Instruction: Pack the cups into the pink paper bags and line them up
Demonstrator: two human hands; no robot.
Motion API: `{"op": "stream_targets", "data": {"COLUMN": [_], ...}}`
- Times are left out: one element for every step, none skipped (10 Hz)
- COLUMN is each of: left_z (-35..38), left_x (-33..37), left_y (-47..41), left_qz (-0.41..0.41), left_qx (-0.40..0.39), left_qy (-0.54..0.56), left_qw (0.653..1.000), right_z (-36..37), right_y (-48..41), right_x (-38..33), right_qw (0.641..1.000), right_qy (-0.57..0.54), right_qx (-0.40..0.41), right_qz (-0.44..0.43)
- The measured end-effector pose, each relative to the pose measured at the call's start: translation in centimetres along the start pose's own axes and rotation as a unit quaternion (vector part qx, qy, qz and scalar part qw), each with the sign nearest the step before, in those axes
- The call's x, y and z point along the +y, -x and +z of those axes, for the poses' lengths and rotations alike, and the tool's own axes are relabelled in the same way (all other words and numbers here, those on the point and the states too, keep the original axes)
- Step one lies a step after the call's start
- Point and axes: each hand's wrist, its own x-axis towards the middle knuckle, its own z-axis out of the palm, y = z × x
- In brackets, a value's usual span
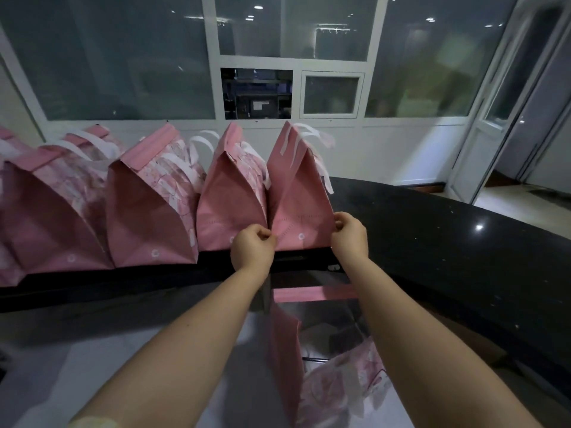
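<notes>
Black speckled counter (448, 242) curving to the right, glass partition (123, 57) in white frames behind it, light reflections (330, 26) in the panes, small dark hatch (256, 92) at centre, white panel (401, 149) below, glazed door (494, 131) at right, pale floor (509, 196) beyond.

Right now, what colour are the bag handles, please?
White handles on the pink bag, clearest in head view.

No text can be read; the pink paper bags (301, 211) carry only small white round emblems.
</notes>
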Motion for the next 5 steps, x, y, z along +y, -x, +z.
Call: {"op": "stream_targets", "data": {"left_z": [-0.8,-1.1,-1.6,-2.4,-4.4], "left_x": [-0.3,-0.3,-0.3,0.5,2.0], "left_y": [-0.4,-0.7,-0.4,-0.6,-1.7], "left_qz": [-0.005,-0.005,0.000,0.017,0.081], "left_qx": [0.000,-0.005,-0.020,-0.032,-0.041], "left_qy": [-0.007,-0.005,-0.004,-0.006,-0.053], "left_qw": [1.000,1.000,1.000,0.999,0.994], "right_z": [0.9,1.1,0.6,-0.3,-2.2], "right_y": [0.4,0.4,0.9,1.2,1.4], "right_x": [-0.2,-0.2,-0.5,-1.5,-3.7], "right_qw": [1.000,1.000,1.000,1.000,0.999], "right_qy": [-0.008,-0.025,-0.016,-0.006,0.001], "right_qx": [-0.002,-0.009,-0.022,-0.019,0.016], "right_qz": [0.008,0.003,-0.003,-0.008,-0.040]}}
